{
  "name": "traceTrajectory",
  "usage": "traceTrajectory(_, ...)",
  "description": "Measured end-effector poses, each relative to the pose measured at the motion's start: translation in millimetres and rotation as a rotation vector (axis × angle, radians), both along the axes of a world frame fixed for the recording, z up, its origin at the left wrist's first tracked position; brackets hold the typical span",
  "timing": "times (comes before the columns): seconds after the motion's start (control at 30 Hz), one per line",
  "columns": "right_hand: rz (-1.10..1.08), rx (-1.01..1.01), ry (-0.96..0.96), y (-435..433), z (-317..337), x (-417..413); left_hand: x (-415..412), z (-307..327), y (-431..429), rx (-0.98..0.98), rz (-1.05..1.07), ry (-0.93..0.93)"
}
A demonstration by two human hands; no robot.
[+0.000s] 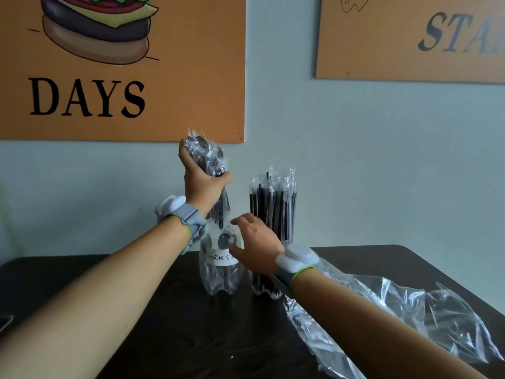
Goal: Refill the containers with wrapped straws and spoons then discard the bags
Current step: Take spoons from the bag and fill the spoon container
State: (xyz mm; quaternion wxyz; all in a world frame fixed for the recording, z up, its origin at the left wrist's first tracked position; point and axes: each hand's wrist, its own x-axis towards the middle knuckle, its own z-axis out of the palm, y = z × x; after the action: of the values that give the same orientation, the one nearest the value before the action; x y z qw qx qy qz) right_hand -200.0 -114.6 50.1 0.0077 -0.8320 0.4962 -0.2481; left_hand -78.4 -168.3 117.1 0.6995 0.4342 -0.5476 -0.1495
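Note:
My left hand (pixel 200 184) grips a bundle of wrapped black spoons (pixel 207 157), bowls up, their handles pointing down into a clear plastic container (pixel 218 283) with a white handwritten label. My right hand (pixel 255 244) rests against that container's upper right side, fingers spread on it. Just to the right stands a second clear container (pixel 263 288) packed with upright wrapped black straws (pixel 274 203). Empty clear plastic bags (pixel 410 318) lie crumpled on the table under and beyond my right forearm.
Both containers stand on a dark table (pixel 169 329) close to a pale blue wall. Two orange posters hang above. A dark flat object (pixel 5 322) shows at the table's left edge.

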Motion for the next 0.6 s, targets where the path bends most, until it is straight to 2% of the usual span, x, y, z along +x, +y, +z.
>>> traceTrajectory(0.2,0.01,0.008,0.194,-16.9,-8.2,11.2,2.2,-5.6,-8.5,-0.021,0.026,0.018)
traceTrajectory(0.6,0.004,-0.137,0.231,-26.5,-16.5,10.7,6.5,-38.0,-12.0,0.153,-0.032,0.007)
